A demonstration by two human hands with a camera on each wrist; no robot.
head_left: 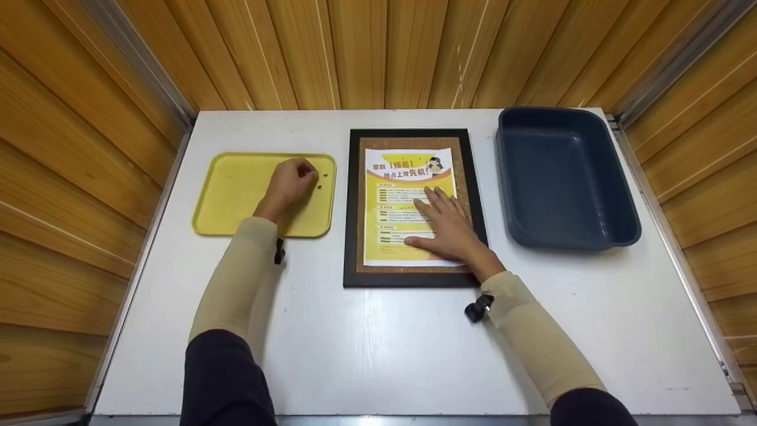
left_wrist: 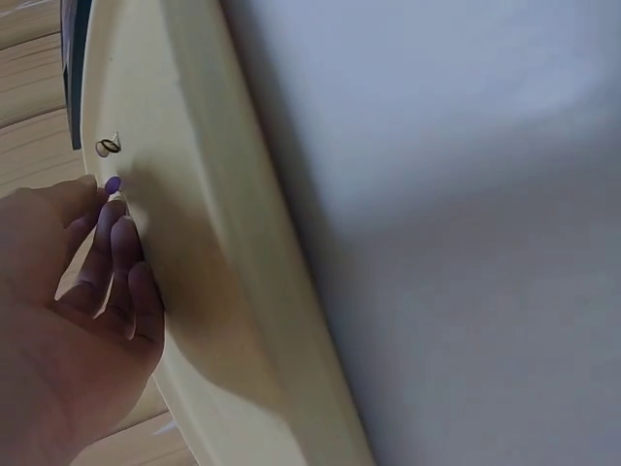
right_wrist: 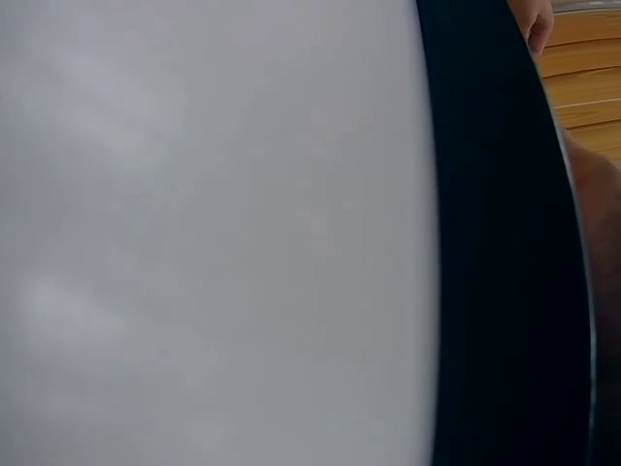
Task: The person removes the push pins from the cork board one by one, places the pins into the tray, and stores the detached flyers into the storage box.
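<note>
Left hand: the left hand [head_left: 291,180] rests on the yellow tray [head_left: 227,201], fingers curled together, tips pinching a small purple pin [left_wrist: 113,184] (seen only from the wrist).
Other pins: a few small dark pins [head_left: 320,186] lie loose on the tray just beside the fingertips, apparently kept there so they do not scatter.
Right hand: the right hand [head_left: 450,225] lies flat on the poster [head_left: 408,183], fingers straight and spread, likely to keep the sheet from sliding.
Poster: it lies on the cork board [head_left: 412,269] in a black frame.
Arms: both forearms reach forward over the white table [head_left: 366,355].
Bin: a dark blue bin [head_left: 565,177] stands right of the board.
</note>
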